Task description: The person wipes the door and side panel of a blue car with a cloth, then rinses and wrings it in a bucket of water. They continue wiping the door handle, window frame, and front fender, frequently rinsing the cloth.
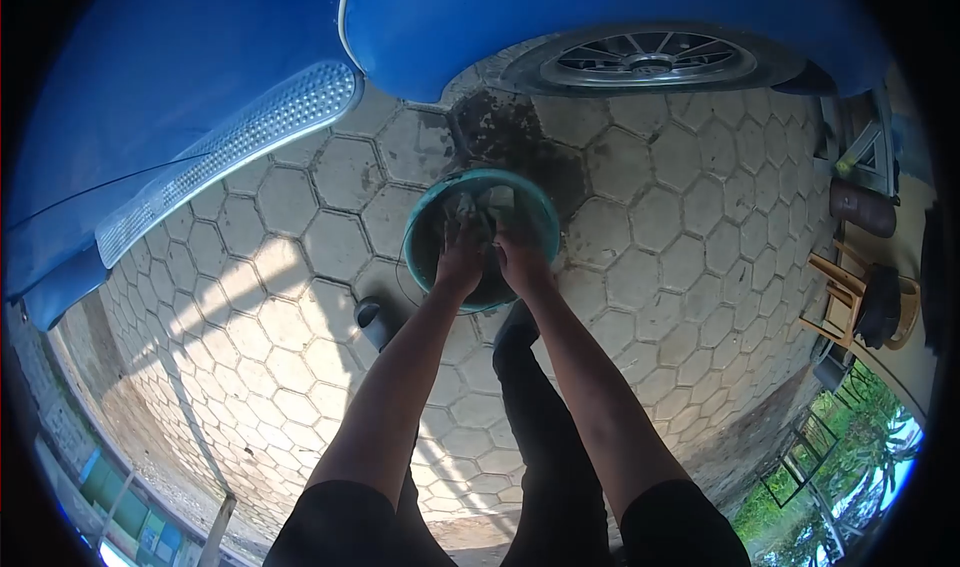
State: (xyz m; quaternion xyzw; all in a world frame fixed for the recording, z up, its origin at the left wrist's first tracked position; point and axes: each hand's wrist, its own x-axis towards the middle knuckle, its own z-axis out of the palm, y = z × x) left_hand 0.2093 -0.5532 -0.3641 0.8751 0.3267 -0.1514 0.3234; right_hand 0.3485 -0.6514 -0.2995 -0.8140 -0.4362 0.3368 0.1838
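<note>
A green bucket (548,212) stands on the paving in front of my feet, and both my hands reach down into it. My left hand (461,259) is on the left side, its fingers bent around a wet greyish cloth (498,201). Close beside it, my right hand (518,257) grips the same cloth from the right, with the thumb turned inward. My fingertips are partly lost in the dark inside of the bucket.
A blue car with a metal step plate (240,142) and a wheel (655,62) stands beyond the bucket. Hexagonal paving (660,212) has a dark wet patch (505,132) behind the bucket. At the right is a wooden chair (850,297).
</note>
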